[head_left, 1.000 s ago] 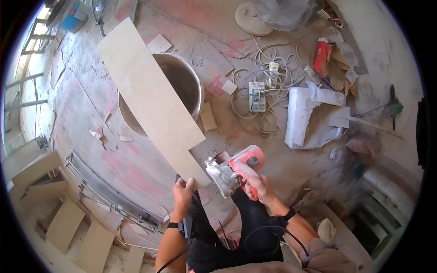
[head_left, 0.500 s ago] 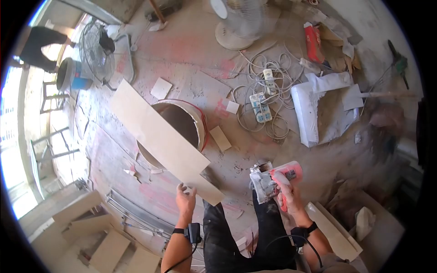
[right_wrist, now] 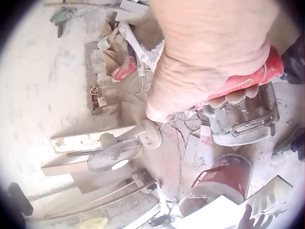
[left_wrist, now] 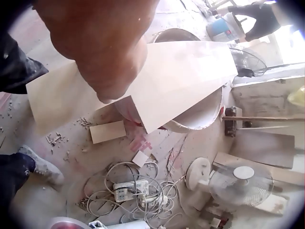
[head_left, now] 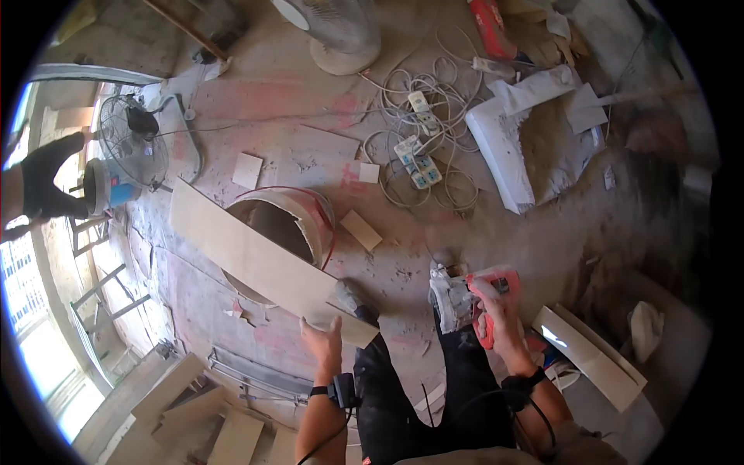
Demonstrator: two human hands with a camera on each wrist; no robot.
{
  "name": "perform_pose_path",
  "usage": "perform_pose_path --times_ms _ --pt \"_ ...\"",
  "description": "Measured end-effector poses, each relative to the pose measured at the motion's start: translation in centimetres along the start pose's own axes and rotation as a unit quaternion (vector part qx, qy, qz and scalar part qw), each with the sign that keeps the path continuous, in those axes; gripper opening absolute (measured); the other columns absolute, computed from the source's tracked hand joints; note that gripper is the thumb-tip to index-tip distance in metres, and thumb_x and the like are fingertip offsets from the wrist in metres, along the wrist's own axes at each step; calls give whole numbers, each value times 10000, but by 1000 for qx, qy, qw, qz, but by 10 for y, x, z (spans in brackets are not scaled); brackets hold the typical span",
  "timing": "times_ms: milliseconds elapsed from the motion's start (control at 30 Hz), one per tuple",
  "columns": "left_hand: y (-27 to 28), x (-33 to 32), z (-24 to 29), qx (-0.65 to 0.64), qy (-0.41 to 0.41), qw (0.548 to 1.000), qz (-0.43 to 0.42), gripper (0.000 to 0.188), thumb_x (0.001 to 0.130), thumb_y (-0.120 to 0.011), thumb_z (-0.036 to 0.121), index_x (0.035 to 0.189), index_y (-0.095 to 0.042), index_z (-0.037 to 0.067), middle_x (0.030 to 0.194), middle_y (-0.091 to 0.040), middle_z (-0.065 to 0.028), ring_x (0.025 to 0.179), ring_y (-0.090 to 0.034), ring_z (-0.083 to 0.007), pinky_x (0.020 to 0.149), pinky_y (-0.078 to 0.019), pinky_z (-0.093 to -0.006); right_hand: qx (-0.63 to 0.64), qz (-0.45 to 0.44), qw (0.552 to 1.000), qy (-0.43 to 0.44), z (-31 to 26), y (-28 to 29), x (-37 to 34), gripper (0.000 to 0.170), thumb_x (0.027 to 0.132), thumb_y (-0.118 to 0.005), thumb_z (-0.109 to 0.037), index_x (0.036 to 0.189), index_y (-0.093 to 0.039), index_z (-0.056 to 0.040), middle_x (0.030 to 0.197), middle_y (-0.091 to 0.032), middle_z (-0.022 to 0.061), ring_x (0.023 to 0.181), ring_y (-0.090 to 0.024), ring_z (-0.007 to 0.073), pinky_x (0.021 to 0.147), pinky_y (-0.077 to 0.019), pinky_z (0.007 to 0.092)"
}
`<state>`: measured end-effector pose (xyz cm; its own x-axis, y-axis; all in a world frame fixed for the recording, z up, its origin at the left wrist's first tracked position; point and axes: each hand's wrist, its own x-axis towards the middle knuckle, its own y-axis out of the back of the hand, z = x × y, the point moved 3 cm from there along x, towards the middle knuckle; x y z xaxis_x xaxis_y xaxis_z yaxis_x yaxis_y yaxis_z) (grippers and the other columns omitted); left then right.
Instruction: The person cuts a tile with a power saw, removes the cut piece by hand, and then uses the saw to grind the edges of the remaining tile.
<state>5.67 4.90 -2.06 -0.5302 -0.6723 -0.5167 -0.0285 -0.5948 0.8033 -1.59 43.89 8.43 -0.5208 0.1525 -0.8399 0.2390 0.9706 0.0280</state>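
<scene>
My right hand (head_left: 500,314) grips the red handle of a dust-coated power cutter (head_left: 453,298), held right of the tile and above the floor. A long beige tile (head_left: 248,240) with a notch cut from its near end lies slantwise across the top of a large round bucket (head_left: 318,221). My left hand (head_left: 322,341) is at the tile's near edge, its thumb and fingers spread apart. In the right wrist view, the spread fingers of that hand (right_wrist: 250,222) show against the tile's glossy face (right_wrist: 269,198). The wrist hides part of the tile in the left wrist view.
Tangled cables with power strips (head_left: 417,163) lie on the floor ahead, near a standing fan (head_left: 341,39). A torn white foam box (head_left: 504,155) sits to the right. Cut tile pieces (head_left: 236,438) lie at lower left. Another person's leg (head_left: 50,174) is at far left.
The cutter has moved right, away from the tile, in my right hand. My left hand's fingers have loosened from the tile edge. Another person has come into view at left as the head view shifts.
</scene>
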Motion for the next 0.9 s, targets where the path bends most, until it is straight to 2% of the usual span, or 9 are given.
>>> perform_pose_path --times_ms 167,300,467,533,600,667,700,800,900 --pt "2 -2 -5 -160 92 980 67 931 791 -831 269 1448 -321 -148 1440 -442 -316 1349 -440 -405 1128 -356 -445 20 -1 1000 -22 11 13 -1 495 950 -580 -408 1309 -635 -72 924 -525 43 483 -467 77 449 -382 222" --pt "21 42 3 -103 59 991 64 964 792 -831 334 1462 -319 -134 1481 -397 -322 1383 -402 -407 1141 -345 -447 18 -2 1000 -7 9 15 -3 519 953 -553 -425 1325 -628 -71 970 -537 47 507 -473 78 472 -393 215" --pt "43 100 81 -28 28 999 20 975 777 -831 372 1479 -335 -89 1533 -331 -304 1411 -359 -421 1153 -326 -436 13 -15 1000 1 5 8 -5 523 961 -522 -419 1337 -619 -69 1031 -539 52 522 -475 80 488 -399 211" --pt "48 104 114 97 -82 992 22 962 737 -854 354 1486 -372 -10 1549 -337 -262 1426 -347 -404 1159 -313 -462 11 -18 1000 5 3 5 -6 517 962 -522 -406 1339 -616 -66 1022 -535 48 524 -476 80 488 -399 214" --pt "50 106 142 242 -204 948 -27 950 698 -874 345 1482 -411 71 1562 -339 -217 1446 -325 -379 1157 -303 -499 38 -12 999 7 -2 -3 -9 514 961 -524 -400 1339 -614 -63 1003 -530 44 525 -480 85 485 -398 218" --pt "48 104 160 396 -332 847 -122 938 659 -889 343 1466 -451 154 1574 -335 -168 1471 -293 -347 1149 -299 -545 60 -4 998 10 -1 -3 -11 493 958 -555 -387 1324 -623 -62 953 -536 40 523 -491 87 477 -400 230" --pt "47 105 160 405 -377 822 -132 884 634 -900 297 1415 -499 196 1568 -368 -97 1489 -264 -301 1157 -271 -566 73 -2 997 15 0 -3 -12 475 956 -584 -377 1309 -633 -63 912 -545 39 520 -500 87 471 -402 239" --pt "44 123 150 504 -434 727 -169 844 646 -895 245 1396 -514 183 1543 -403 -86 1476 -290 -308 1166 -267 -557 88 7 996 5 11 -6 -12 486 957 -564 -371 1321 -623 -55 929 -531 40 518 -497 101 474 -398 236" --pt "42 137 153 477 -499 707 -153 676 629 -892 227 1234 -604 143 1364 -558 -78 1385 -420 -295 1174 -273 -529 77 27 997 -8 14 -10 -14 506 961 -535 -367 1341 -607 -41 957 -521 40 515 -492 107 475 -396 232"
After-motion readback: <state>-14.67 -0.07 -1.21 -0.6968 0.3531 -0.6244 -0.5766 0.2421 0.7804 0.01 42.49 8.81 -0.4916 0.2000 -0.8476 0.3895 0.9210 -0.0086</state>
